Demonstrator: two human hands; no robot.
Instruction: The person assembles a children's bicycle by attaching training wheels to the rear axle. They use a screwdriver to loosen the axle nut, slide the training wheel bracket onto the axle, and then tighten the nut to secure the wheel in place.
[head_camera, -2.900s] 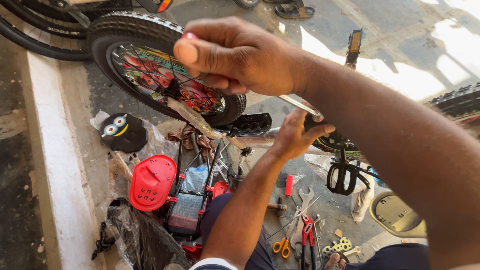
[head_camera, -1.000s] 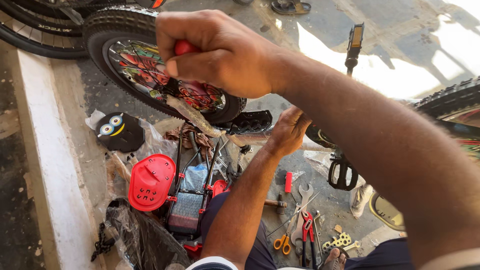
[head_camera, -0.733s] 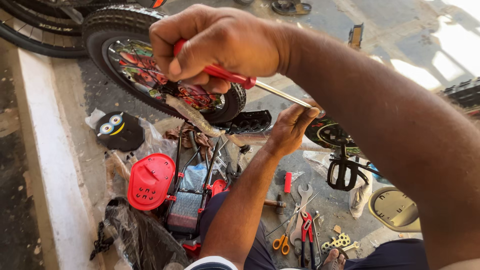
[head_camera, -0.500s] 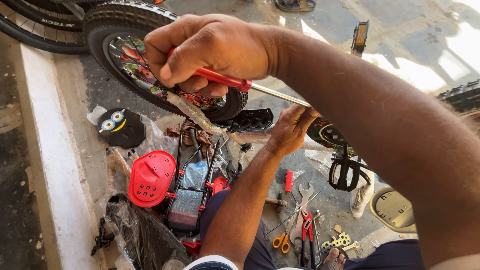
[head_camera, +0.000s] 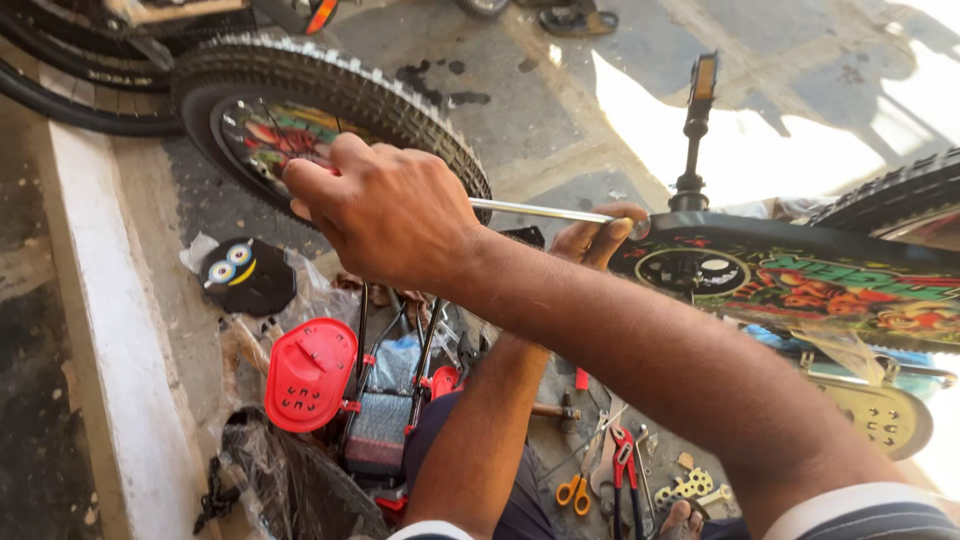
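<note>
My right hand (head_camera: 385, 212) reaches across to the left and is closed on the handle of a screwdriver; the handle is hidden inside the fist. Its metal shaft (head_camera: 540, 211) runs level to the right. My left hand (head_camera: 598, 236) comes up from below and pinches the shaft's tip against the black, colourfully printed chain guard (head_camera: 790, 285) of a small bicycle. A pedal on its crank (head_camera: 697, 110) sticks up just behind the guard.
A knobby bicycle wheel (head_camera: 330, 75) with a printed disc lies behind my right hand. Below are a red plastic seat piece (head_camera: 308, 372), a black cartoon-eyed cap (head_camera: 243, 275), orange scissors (head_camera: 573, 490), red pliers (head_camera: 625, 460) and a white kerb (head_camera: 100, 330) at left.
My right hand has lowered and swung the screwdriver from a slant to level. My left hand has moved up to the shaft's tip at the chain guard. The camera has shifted.
</note>
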